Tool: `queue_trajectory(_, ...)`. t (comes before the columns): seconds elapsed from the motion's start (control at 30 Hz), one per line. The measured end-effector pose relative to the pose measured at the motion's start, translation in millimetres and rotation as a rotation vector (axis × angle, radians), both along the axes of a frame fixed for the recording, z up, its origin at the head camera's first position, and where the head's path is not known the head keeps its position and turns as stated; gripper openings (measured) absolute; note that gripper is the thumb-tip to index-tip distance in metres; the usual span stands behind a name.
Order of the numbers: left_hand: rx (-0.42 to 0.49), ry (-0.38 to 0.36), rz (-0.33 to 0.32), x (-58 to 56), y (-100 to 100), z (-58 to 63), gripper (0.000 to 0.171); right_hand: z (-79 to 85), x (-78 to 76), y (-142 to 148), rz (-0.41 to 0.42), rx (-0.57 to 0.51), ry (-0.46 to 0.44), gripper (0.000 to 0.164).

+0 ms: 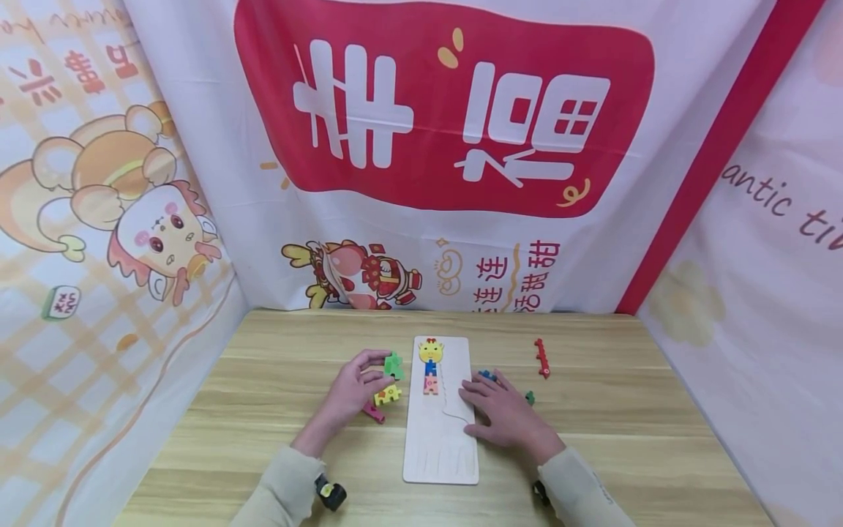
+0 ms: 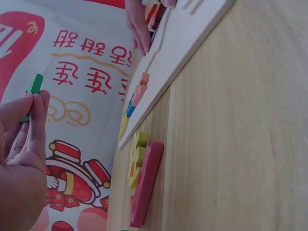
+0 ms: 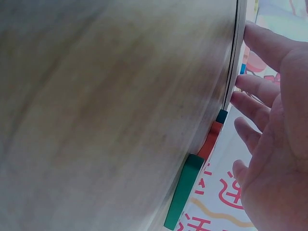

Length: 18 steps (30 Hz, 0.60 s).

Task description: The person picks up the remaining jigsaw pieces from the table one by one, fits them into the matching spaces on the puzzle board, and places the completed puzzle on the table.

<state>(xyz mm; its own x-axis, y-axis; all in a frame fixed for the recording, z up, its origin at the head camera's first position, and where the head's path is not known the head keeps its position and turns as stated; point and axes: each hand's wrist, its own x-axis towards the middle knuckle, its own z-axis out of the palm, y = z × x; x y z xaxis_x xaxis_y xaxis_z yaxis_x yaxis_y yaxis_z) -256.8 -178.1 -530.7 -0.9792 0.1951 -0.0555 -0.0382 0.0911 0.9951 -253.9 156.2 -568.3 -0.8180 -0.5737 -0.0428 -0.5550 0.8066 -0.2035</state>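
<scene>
My left hand point(image 1: 349, 391) pinches a green puzzle piece point(image 1: 394, 365) between thumb and fingertips, raised off the table left of a pale wooden board point(image 1: 440, 457). In the left wrist view the green piece point(image 2: 36, 84) appears edge-on. The board bears a yellow giraffe-head piece point(image 1: 431, 353) at its far end, followed by a blue piece point(image 1: 431, 368) and a pinkish-orange piece point(image 1: 431, 386) in line. My right hand point(image 1: 503, 410) rests its loosely spread fingers on the board's right edge. In the right wrist view, the right hand point(image 3: 274, 110) holds nothing in its fingers.
Beside the left hand lie a yellow spotted piece point(image 1: 388, 395) and a magenta piece point(image 1: 374, 413). A blue piece point(image 1: 487, 375) is partly covered by the right hand. Farther right are a green piece point(image 1: 530, 397) and a long red piece point(image 1: 542, 359). Printed cloth hangs behind the table.
</scene>
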Motion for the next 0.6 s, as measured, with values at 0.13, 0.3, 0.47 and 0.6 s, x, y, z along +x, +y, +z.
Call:
queue_trajectory(0.13, -0.051, 0.054, 0.014, 5.0, 3, 5.0, 0.049, 1.0, 0.0, 0, -0.002, -0.002, -0.005, 0.073)
queue_trajectory(0.3, -0.078, 0.095, 0.028, 10.1, 6, 9.3, 0.046, -0.9, -0.2, 1, -0.004, -0.007, -0.011, 0.073)
queue_trajectory(0.47, -0.085, 0.109, 0.044, 13.3, 7, 12.8, 0.046, -3.1, -1.1, 1, -0.005, -0.003, -0.002, 0.073)
queue_trajectory(0.6, -0.097, 0.112, 0.052, 13.8, 7, 12.8, 0.045, -3.4, -1.6, 1, -0.003, 0.000, 0.006, 0.074)
